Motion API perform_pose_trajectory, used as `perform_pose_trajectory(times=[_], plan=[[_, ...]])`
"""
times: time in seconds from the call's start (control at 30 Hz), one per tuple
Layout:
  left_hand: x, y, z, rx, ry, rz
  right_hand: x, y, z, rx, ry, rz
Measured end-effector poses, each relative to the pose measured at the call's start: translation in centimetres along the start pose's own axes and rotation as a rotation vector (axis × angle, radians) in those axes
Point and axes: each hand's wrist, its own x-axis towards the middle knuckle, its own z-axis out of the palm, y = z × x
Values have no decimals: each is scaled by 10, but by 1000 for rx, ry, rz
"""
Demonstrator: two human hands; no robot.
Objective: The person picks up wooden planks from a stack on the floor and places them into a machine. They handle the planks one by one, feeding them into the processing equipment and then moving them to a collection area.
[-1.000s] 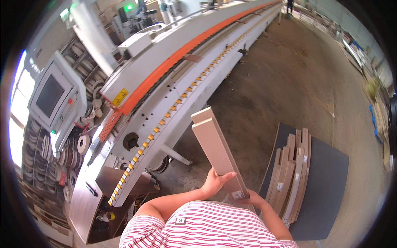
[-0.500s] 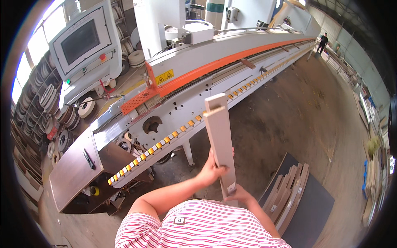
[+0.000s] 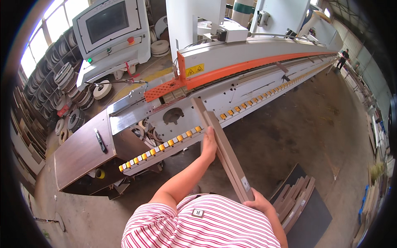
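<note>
Two narrow brown boards (image 3: 228, 152) lie together, one slightly offset from the other at the far end, and slant away from my body toward the machine. Their far ends overlap the machine's bed in view; whether they touch it I cannot tell. My left hand (image 3: 209, 144) grips their left side around the middle, fingers partly hidden. At the near end, my right hand (image 3: 259, 201) is closed on the boards, just below a small white label (image 3: 245, 183). The long edge banding machine (image 3: 248, 84) with its orange guard stretches ahead to the far right.
A row of yellow rollers (image 3: 171, 143) edges the machine's near side. A utility knife (image 3: 100, 140) rests on the brown table (image 3: 82, 159) at left. The control panel (image 3: 109, 25) stands behind. More boards (image 3: 295, 198) are stacked on a dark panel at lower right. A person (image 3: 343, 59) stands far off.
The boards have swung from nearly upright in view to slanting leftward at the far end. My left hand has moved farther up along them, and my right hand has shifted right.
</note>
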Motion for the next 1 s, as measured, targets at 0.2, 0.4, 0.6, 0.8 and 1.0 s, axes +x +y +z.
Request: perform_pose_trajectory(times=[0.2,0.4,0.6,0.8,1.0], plan=[[51,8,-51,-118,197,-34,-22,-19,0,-489,145,175],[92,33,-82,-232,62,-123,-14,-37,12,-580,162,227],[126,60,-105,-367,6,-296,-3,-43,40,-552,170,264],[153,50,-117,-373,37,-228,19,-52,68,-672,215,270],[176,55,-121,-294,86,-281,34,-61,68,-740,185,223]])
